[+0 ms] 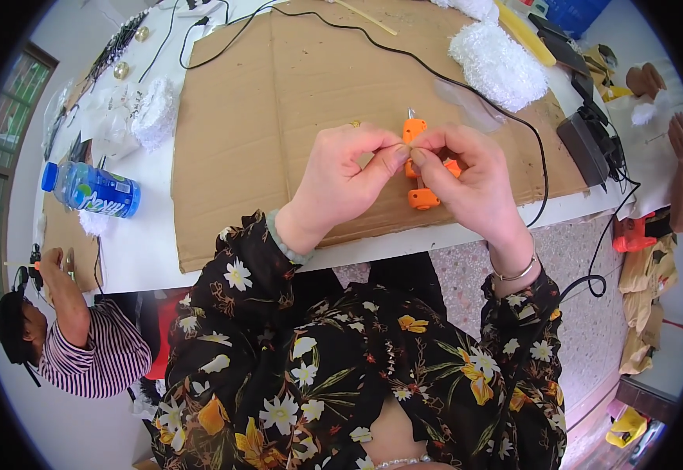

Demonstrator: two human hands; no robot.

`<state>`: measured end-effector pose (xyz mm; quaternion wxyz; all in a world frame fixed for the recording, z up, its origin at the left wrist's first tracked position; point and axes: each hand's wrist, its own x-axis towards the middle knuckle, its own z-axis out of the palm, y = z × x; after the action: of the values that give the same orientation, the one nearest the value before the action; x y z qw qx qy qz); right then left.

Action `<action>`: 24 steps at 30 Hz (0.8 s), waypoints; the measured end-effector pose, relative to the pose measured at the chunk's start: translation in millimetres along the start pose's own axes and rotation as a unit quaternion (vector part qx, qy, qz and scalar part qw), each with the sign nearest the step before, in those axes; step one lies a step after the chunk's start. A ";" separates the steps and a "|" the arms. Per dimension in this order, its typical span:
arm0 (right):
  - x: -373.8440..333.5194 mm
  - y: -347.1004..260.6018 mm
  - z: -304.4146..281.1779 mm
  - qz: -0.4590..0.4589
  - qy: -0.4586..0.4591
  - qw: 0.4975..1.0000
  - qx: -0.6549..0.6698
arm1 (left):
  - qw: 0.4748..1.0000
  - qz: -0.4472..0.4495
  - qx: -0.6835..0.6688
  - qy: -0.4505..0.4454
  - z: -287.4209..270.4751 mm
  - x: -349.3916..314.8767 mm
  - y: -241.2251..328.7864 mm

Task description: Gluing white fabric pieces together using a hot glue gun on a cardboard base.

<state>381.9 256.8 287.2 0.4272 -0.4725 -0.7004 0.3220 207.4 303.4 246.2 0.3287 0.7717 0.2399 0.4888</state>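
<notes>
Over the cardboard sheet point(279, 117), my left hand point(345, 176) and my right hand point(470, 176) meet fingertip to fingertip, each closed in a pinch. Whatever lies between the fingertips is too small to make out. Behind and just below them, an orange tool point(423, 198) with a metal tip pointing away from me rests on the cardboard. It looks like a glue gun, but my hands partly hide it. To its far right sits a fluffy white tinsel bundle point(498, 66), with a clear plastic piece point(470, 106) beside it.
A black cable point(404, 48) arcs across the cardboard and down its right side. A black power adapter point(584, 145) lies at the right edge. On the left stand a blue-labelled bottle point(95, 190) and another white bundle point(153, 113). A person in a striped shirt point(99, 352) works at left.
</notes>
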 end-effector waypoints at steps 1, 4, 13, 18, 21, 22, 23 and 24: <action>-0.4 0.0 0.5 0.000 0.001 1.000 0.000 | 1.000 0.001 0.000 -0.001 0.6 0.5 0.3; -1.1 0.0 3.2 -0.014 0.026 1.000 -0.009 | 0.999 0.032 0.021 0.018 2.4 1.2 2.2; -4.4 2.6 13.3 -0.012 0.056 0.998 0.017 | 0.999 0.015 -0.016 0.042 5.6 0.4 2.7; -2.0 4.3 12.0 -0.035 0.064 0.989 0.130 | 0.991 -0.023 -0.121 0.057 6.2 2.5 4.9; 0.3 5.2 10.0 -0.103 0.063 0.992 0.047 | 0.986 -0.034 -0.151 0.058 7.1 1.1 2.0; 1.2 4.8 8.0 -0.102 0.064 0.992 0.047 | 0.986 -0.034 -0.151 0.057 6.9 1.2 1.7; 2.0 3.5 5.4 -0.139 0.062 0.988 -0.022 | 0.988 -0.041 -0.142 0.051 6.5 1.0 1.5; 2.5 2.6 3.7 -0.175 0.061 0.978 -0.091 | 0.989 -0.048 -0.133 0.046 6.3 0.9 1.2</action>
<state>379.2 259.8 284.1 0.4737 -0.3981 -0.7716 0.1474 213.6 301.5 245.7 0.4404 0.6855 0.2238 0.5349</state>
